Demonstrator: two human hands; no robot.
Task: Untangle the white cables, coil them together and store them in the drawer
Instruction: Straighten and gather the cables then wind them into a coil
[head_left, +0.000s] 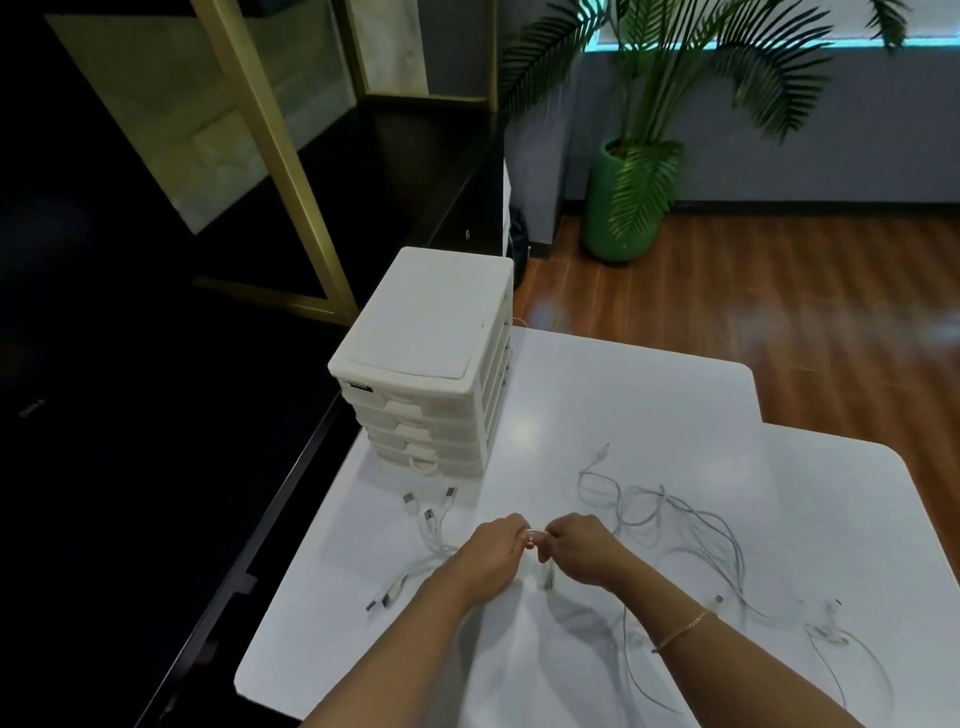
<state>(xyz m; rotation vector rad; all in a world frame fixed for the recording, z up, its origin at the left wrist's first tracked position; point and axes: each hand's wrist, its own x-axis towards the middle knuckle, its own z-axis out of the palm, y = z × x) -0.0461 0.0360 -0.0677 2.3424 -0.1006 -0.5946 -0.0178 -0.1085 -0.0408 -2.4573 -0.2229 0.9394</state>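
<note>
- Across your white bench (597, 395), the white cables (691, 525) sprawl mostly from 1 to 4 o'clock of your hands, with plug ends (426, 512) at 10 o'clock.
- At 11 o'clock, the drawer unit (431, 358) stands with every drawer closed, nearer your left hand (491, 558).
- Your left hand and right hand (576, 545) meet at centre, fingers curled, pinching one strand between them; its length seems to trail rightward, so your right hand should feed slack.
</note>
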